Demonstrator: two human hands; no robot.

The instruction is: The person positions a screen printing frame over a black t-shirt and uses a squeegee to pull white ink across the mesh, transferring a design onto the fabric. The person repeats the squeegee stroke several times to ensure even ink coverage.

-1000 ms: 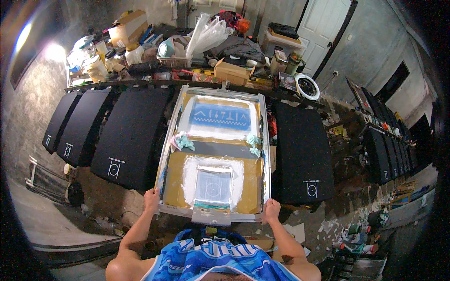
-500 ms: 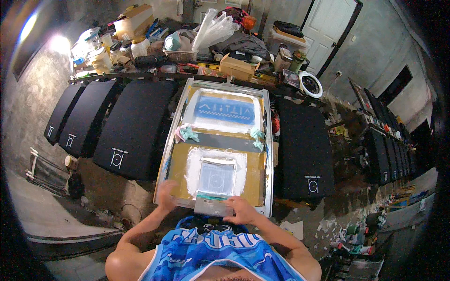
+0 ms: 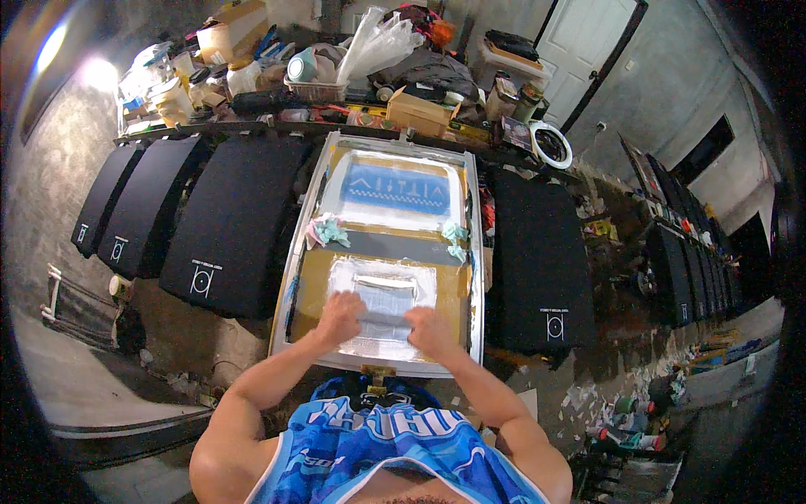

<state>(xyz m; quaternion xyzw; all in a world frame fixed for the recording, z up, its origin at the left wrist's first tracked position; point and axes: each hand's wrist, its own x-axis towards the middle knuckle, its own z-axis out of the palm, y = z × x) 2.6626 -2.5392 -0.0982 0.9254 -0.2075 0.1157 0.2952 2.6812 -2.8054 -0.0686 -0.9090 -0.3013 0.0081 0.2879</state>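
Observation:
A silk-screen printing frame [image 3: 478, 290] lies in front of me, its mesh bordered with brown tape. My left hand [image 3: 340, 319] and my right hand [image 3: 431, 333] are closed on the two ends of a squeegee [image 3: 385, 318]. The squeegee lies crosswise over the pale lower stencil window [image 3: 383, 347], which has a white, smeared border. Its blade is mostly hidden by my hands. Farther up the same frame is a blue stencil window [image 3: 399, 186]. Crumpled pastel rags [image 3: 327, 231] rest on the frame's left side, and another rag [image 3: 454, 233] on its right.
Black fabric panels [image 3: 231, 227] on boards stand left of the frame, and another black panel [image 3: 541, 260] to its right. A cluttered shelf behind carries jars [image 3: 244, 77], a cardboard box [image 3: 421, 111] and plastic bags. Paper scraps [image 3: 579, 403] litter the floor at right.
The squeegee has moved from the frame's near edge onto the lower stencil window. My left hand has come in from the left side and closed on it beside my right hand.

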